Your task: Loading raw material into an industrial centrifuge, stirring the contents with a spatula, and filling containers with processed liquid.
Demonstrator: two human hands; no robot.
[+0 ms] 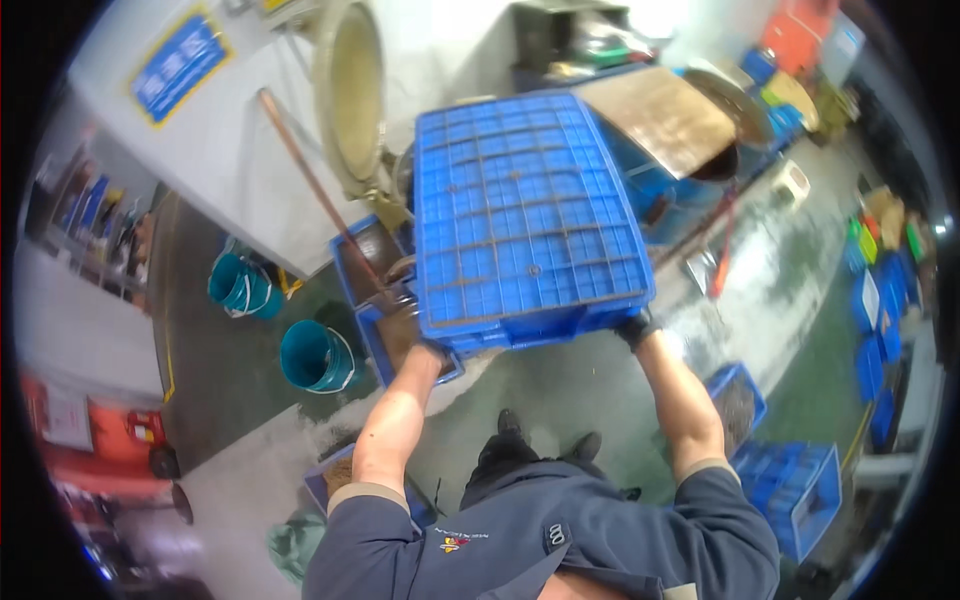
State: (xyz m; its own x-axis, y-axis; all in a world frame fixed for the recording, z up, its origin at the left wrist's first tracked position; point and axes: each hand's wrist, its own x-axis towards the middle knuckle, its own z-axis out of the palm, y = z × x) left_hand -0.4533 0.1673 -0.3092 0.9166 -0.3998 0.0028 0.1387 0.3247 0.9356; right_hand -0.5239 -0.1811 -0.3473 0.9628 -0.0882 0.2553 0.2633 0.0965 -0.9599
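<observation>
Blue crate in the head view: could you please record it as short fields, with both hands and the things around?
Held: blue crate, ribbed face showing
Left hand: on the crate's near left corner, mostly hidden
Right hand: on its near right corner, partly hidden
Left side: two teal buckets and a long brown handle
Right side: brown board lying over a blue drum

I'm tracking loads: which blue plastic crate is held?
The central, gridded blue plastic crate: left hand and right hand hold its near corners; no other is held.
</observation>
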